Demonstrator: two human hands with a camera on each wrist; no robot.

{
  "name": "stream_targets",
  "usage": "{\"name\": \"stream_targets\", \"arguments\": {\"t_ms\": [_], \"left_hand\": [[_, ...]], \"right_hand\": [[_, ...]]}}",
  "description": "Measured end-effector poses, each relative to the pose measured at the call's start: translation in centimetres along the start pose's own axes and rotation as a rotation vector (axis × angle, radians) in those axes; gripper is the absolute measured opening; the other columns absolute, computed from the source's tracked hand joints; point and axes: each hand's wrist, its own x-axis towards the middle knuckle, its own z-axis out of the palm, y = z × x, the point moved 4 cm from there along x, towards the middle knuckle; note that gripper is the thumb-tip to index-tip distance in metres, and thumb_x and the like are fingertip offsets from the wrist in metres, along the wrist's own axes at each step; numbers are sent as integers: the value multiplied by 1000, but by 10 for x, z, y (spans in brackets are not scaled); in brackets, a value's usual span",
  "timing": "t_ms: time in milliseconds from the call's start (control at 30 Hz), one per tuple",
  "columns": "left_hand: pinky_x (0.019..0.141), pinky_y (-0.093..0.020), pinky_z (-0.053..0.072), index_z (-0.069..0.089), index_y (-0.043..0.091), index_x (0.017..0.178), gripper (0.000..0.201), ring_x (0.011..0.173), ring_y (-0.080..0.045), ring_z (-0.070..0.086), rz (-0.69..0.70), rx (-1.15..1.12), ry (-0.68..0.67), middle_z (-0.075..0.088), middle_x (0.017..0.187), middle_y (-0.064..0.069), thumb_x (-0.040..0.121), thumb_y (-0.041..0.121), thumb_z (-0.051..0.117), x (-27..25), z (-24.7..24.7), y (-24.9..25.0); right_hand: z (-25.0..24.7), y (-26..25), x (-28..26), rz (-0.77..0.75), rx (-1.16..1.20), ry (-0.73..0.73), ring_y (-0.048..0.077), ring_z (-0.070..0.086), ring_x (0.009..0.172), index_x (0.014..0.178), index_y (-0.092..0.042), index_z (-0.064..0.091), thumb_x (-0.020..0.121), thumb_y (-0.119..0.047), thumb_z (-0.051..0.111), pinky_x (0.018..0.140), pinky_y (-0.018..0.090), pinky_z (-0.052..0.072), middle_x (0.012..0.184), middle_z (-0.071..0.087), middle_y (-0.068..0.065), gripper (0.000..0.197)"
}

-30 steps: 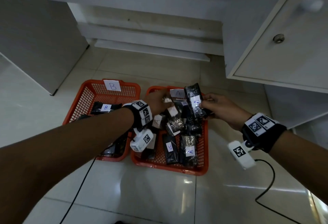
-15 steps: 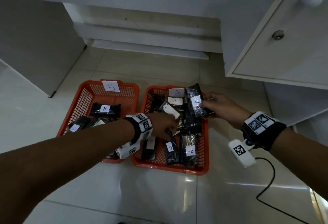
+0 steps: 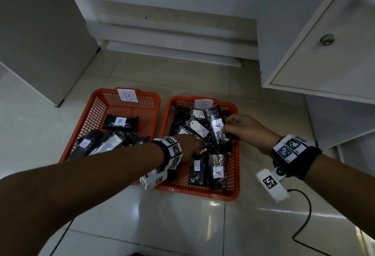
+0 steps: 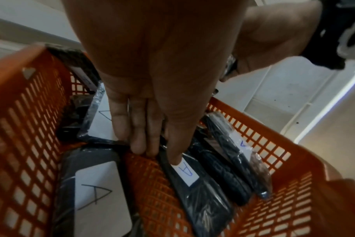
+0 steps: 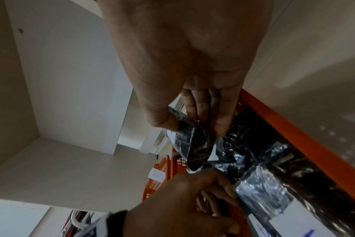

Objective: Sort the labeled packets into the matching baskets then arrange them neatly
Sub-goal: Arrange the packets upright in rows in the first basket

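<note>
**Both hands in the A basket, B basket untouched**

Near, lower centre of the head view: the A basket (image 3: 233, 174), orange mesh, on the pale tiled floor (image 3: 182, 225). At its near end two black packets lie side by side, each with a white A label: a narrow packet (image 3: 197, 171) and a wider packet (image 3: 218, 171). The left wrist view shows one more flat A packet (image 4: 95, 200) at that frame's lower left.

The left hand (image 3: 188, 148) is down inside the basket, centre frame. Its fingers (image 4: 138, 128) are straight and together, tips on the mesh bottom; its thumb (image 4: 176, 144) presses the label end of the narrow packet. No curl round anything.

Just beyond, a loose heap of A packets (image 3: 197, 128) fills the far half. The right hand (image 3: 245, 130), right of centre, pinches a tilted packet (image 3: 217, 127) by its edge, thumb against fingers (image 5: 219, 121), above the heap.

Left of centre: the B basket (image 3: 95, 113), with B packets piled at its near end (image 3: 97, 144) and one B packet (image 3: 120, 121) lying crosswise mid-basket. Paper tags B (image 3: 127, 95) and A (image 3: 203, 104) sit on the far rims.

Far: white cabinet (image 3: 324, 42) at upper right, cable (image 3: 304, 225) at lower right.

Versus half a second ago: left hand has pushed a bit deeper toward the basket bottom; right hand holds the same packet in about the same spot. A full second ago the left hand was up at the far end of the heap.
</note>
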Motion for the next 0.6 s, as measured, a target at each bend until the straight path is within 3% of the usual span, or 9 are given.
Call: {"name": "stream_targets", "arguments": {"t_ms": [67, 133, 267, 400, 467, 533, 600], "left_hand": [[71, -26, 43, 68, 8, 109, 28, 96, -23, 66, 2, -44, -9, 69, 107, -7, 84, 16, 75, -2, -3, -3], [73, -27, 48, 70, 7, 107, 27, 95, -24, 68, 3, -90, -26, 72, 105, -7, 83, 16, 76, -7, -7, -9], [85, -32, 56, 70, 13, 108, 29, 96, -19, 67, -62, -132, -22, 72, 105, -1, 82, 19, 81, -26, -25, -35], [65, -22, 45, 70, 17, 107, 30, 89, -16, 63, -144, -147, 2, 64, 93, 9, 80, 23, 83, -43, -46, -64], [65, -23, 45, 69, 20, 108, 33, 89, -15, 62, -176, -157, 56, 63, 94, 9, 80, 28, 83, -52, -54, -74], [67, -26, 46, 68, 21, 107, 36, 91, -16, 62, -183, -135, 99, 65, 98, 7, 78, 32, 85, -57, -56, -77], [62, -25, 40, 68, 18, 107, 36, 89, -17, 61, -156, -131, 99, 63, 99, 5, 78, 31, 85, -59, -53, -76]], "right_hand": [[7, 3, -2, 13, -16, -38, 27, 77, 93, 115, -3, 68, 94, -14, 73, 79, 34, 62, 104, 79, 14, 24], [17, 5, -5, 25, -21, -86, 24, 78, 87, 117, -1, 65, 94, -11, 75, 74, 32, 63, 103, 79, 14, 28], [44, 16, -14, 60, -19, -206, 30, 79, 92, 130, -17, 52, 88, -11, 82, 81, 44, 65, 110, 76, 15, 52], [84, 27, -13, 66, -46, -342, 28, 76, 103, 146, -36, 35, 86, -3, 83, 83, 45, 66, 122, 69, 15, 84], [105, 31, -8, 68, -78, -389, 31, 77, 98, 145, -39, 36, 87, -3, 82, 83, 49, 65, 112, 73, 15, 82], [120, 34, 0, 54, -115, -383, 25, 76, 82, 141, -37, 38, 88, -4, 81, 82, 48, 65, 88, 76, 5, 76], [131, 37, 6, 27, -155, -338, 19, 69, 67, 134, -30, 43, 90, -4, 79, 78, 48, 65, 71, 70, -3, 63]]}}
